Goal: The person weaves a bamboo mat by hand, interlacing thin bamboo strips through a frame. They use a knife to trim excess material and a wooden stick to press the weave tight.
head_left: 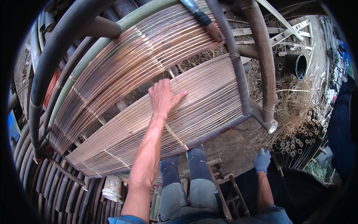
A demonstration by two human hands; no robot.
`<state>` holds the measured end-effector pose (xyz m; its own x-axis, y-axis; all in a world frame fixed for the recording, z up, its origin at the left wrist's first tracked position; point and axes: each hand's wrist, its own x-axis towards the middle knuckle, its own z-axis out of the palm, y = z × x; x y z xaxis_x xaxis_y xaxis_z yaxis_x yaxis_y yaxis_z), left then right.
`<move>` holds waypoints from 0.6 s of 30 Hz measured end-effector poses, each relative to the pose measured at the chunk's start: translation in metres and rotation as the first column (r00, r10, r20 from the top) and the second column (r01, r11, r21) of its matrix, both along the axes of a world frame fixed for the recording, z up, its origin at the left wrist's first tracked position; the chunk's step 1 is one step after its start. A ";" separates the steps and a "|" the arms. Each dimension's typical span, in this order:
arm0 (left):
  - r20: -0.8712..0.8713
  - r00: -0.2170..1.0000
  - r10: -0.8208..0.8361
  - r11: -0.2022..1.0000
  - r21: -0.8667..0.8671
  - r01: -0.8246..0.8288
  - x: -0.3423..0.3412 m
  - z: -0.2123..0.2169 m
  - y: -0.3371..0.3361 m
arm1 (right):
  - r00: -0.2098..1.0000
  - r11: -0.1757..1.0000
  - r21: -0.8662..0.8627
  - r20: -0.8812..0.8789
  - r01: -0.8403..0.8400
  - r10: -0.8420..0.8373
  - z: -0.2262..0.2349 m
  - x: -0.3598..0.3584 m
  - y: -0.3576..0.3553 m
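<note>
My left hand [163, 98] is bare and lies on a panel of narrow bamboo slats [209, 80], part of a large bamboo seat frame. Its fingers bend over the panel's far edge, and the thumb stretches out to the right across the slats. The fingertips are hidden past that edge. My right hand [262, 161], in a blue glove, hangs low at the right, away from the frame. Its fingers are loosely bent and a little apart, with nothing visible in them. A tool with a wooden handle [215, 33] and dark wrapping lies on the upper slat panel [123, 59].
Thick dark bamboo poles [263, 56] frame the slats. At right stand a black bucket [297, 65], a heap of dry shavings [287, 100] and a bundle of thin bamboo canes [298, 140]. A whitish bucket [112, 187] sits lower left beside stacked bamboo poles [48, 183].
</note>
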<state>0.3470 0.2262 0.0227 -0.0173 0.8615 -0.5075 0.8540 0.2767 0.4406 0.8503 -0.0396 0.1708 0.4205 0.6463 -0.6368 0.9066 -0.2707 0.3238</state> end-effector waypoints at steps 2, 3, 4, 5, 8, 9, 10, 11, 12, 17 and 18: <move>-0.012 1.000 -0.008 0.996 0.092 0.009 -0.009 -0.011 -0.002 | 0.974 0.933 0.300 -0.039 -0.202 0.223 -0.011 -0.089 0.079; -0.011 1.000 0.001 0.997 0.079 0.000 -0.006 -0.013 0.000 | 0.940 0.908 0.406 -0.258 -0.104 0.223 -0.025 -0.130 0.122; -0.023 1.000 -0.014 0.997 0.071 0.016 -0.006 -0.012 0.002 | 0.878 0.920 0.392 -0.433 -0.021 0.204 -0.028 -0.183 0.182; -0.022 0.999 -0.032 0.998 0.062 0.033 -0.002 -0.009 0.005 | 0.829 0.784 0.611 -0.381 -0.107 0.409 -0.055 -0.206 0.203; -0.101 0.992 -0.081 0.969 0.225 0.102 -0.003 -0.018 -0.001 | 0.664 0.641 0.738 -0.374 -0.210 0.647 -0.121 -0.258 0.295; -0.122 0.989 -0.084 0.955 0.274 0.115 -0.004 -0.023 -0.004 | 0.611 0.619 0.739 -0.369 -0.264 0.701 -0.137 -0.267 0.319; -0.141 0.987 -0.083 0.938 0.323 0.125 -0.005 -0.028 -0.005 | 0.626 0.612 0.742 -0.345 -0.275 0.700 -0.151 -0.270 0.336; -0.176 0.980 -0.096 0.915 0.372 0.156 -0.005 -0.030 -0.004 | 0.642 0.613 0.736 -0.328 -0.285 0.693 -0.167 -0.269 0.344; -0.179 0.979 -0.096 0.918 0.365 0.156 -0.005 -0.029 -0.004 | 0.651 0.614 0.733 -0.318 -0.293 0.689 -0.176 -0.271 0.349; -0.181 0.978 -0.107 0.920 0.355 0.167 -0.004 -0.030 -0.005 | 0.671 0.699 0.653 -0.380 -0.293 0.637 -0.188 -0.272 0.348; -0.189 0.976 -0.110 0.917 0.359 0.173 -0.004 -0.030 -0.005 | 0.670 0.708 0.638 -0.386 -0.303 0.634 -0.187 -0.273 0.350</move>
<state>0.3427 0.2214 -0.0070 0.0641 0.9864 -0.1516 0.9401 -0.0087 0.3407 0.5774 0.3104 -0.0161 -0.3451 0.9222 -0.1745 0.9090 0.2821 -0.3067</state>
